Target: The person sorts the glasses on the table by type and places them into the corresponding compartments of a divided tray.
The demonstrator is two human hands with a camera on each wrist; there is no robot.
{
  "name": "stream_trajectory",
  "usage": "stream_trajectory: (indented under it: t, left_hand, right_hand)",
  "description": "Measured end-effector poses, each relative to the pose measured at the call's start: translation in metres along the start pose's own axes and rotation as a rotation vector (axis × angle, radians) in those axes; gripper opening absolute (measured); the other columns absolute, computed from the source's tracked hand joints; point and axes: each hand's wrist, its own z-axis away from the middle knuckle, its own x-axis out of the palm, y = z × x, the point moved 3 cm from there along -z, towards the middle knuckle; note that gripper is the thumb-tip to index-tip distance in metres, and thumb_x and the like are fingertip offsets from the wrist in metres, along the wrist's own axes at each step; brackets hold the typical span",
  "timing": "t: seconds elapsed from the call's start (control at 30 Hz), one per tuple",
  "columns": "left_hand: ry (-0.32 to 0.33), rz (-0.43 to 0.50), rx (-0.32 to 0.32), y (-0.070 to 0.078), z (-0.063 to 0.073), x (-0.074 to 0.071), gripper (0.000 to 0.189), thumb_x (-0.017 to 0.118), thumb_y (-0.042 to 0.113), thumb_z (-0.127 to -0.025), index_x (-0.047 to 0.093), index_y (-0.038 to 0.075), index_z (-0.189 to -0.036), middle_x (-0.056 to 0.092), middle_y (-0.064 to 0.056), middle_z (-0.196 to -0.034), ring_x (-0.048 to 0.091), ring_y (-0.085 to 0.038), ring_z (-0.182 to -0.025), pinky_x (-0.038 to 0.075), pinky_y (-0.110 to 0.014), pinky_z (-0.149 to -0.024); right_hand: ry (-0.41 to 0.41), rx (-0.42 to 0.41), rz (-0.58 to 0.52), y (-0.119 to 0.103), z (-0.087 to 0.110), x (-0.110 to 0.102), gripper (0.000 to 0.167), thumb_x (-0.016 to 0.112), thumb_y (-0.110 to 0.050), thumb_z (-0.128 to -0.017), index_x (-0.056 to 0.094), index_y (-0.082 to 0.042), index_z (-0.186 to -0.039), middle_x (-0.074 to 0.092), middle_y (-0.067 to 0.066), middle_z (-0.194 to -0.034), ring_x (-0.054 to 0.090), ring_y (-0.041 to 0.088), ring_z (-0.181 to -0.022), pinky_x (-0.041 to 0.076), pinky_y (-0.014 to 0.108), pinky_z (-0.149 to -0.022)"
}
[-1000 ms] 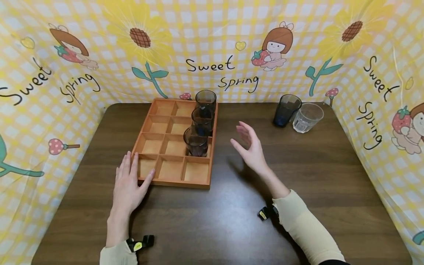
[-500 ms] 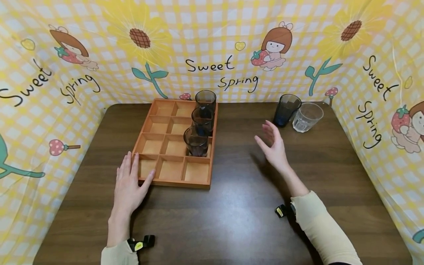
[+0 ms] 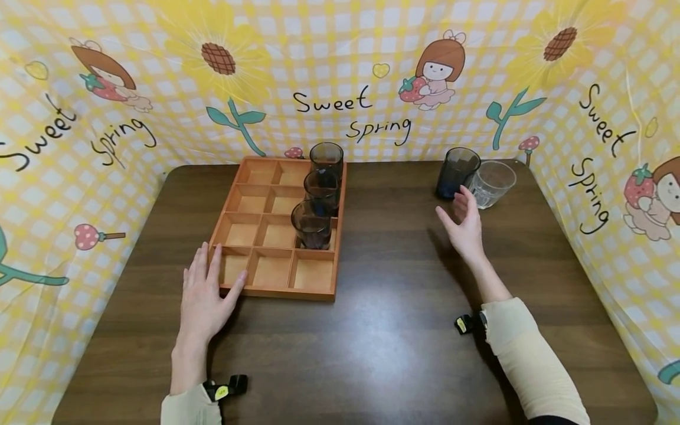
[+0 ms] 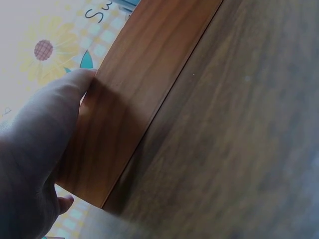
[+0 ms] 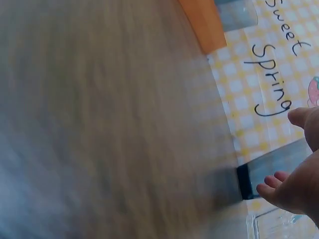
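My left hand (image 3: 204, 295) rests at the near left corner of a wooden compartment box (image 3: 272, 293). Its fingers lie straight along the left side, and the thumb reaches over the front rim. In the left wrist view, the thumb (image 4: 75, 87) touches the rim of the wooden wall (image 4: 119, 99). Three dark glass tumblers (image 3: 311, 224) stand in the right column of the box, one behind another. At the back right, my right hand (image 3: 467, 230) is spread with nothing in it, just in front of another dark tumbler (image 3: 451, 177) and a clear faceted glass (image 3: 494, 186).
A dark wooden table (image 3: 340, 354) carries everything. A yellow checked cloth (image 3: 372, 77) with printed flowers and figures hangs around its back and sides. The dark tumbler and clear glass stand close together near the back edge.
My right hand has moved right and away from me, from beside the box to the two glasses at the back right. The left hand and the box have stayed in place.
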Motion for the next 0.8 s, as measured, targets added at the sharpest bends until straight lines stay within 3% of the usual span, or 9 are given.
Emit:
stream_trajectory:
  t: [0.33, 0.8]
  left_hand:
    - [-0.001, 0.016, 0.007, -0.001, 0.001, 0.002, 0.084, 0.061, 0.053, -0.109, 0.032, 0.008, -0.174, 0.014, -0.026, -0.184, 0.016, -0.052, -0.169, 0.012, -0.078, -0.133]
    - [-0.006, 0.012, 0.010, -0.003, 0.000, 0.000, 0.086, 0.060, 0.056, -0.109, 0.031, 0.007, -0.174, 0.012, -0.025, -0.184, 0.015, -0.051, -0.170, 0.012, -0.079, -0.133]
  right_hand:
    - [0.072, 0.051, 0.144, 0.011, -0.013, -0.009, 0.084, 0.074, -0.015, -0.103, 0.027, -0.004, -0.172, 0.047, 0.033, -0.163, 0.047, 0.048, -0.155, 0.039, 0.058, -0.131]
    - [0.038, 0.117, 0.104, 0.012, -0.031, -0.004, 0.092, 0.075, -0.017, -0.103, 0.018, -0.010, -0.176, 0.039, 0.028, -0.173, 0.042, 0.043, -0.161, 0.035, 0.056, -0.133]
